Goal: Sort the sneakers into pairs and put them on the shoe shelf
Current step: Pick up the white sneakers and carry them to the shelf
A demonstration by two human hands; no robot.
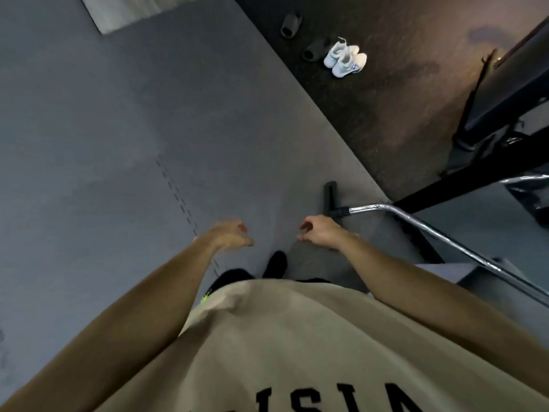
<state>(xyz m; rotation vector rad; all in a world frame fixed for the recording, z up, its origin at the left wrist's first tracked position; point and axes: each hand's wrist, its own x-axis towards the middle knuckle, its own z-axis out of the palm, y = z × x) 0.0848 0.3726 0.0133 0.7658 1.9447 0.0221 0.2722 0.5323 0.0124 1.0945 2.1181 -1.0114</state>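
Note:
Two white sneakers [345,58] with blue marks lie side by side on the dark carpet far ahead, upper right of centre. Two dark slides lie just left of them, one [291,24] farther back and one [315,49] beside the sneakers. My left hand [231,234] and my right hand [319,231] hang in front of my body over the grey floor mat, fingers loosely curled, holding nothing. Both hands are far from the shoes. No shoe shelf shows in this view.
A chrome tube frame [439,233] with a black foot [330,195] runs along my right side. Black equipment bars [475,173] stand at the right. The grey mat [118,129] meets the dark carpet [401,93] along a diagonal edge.

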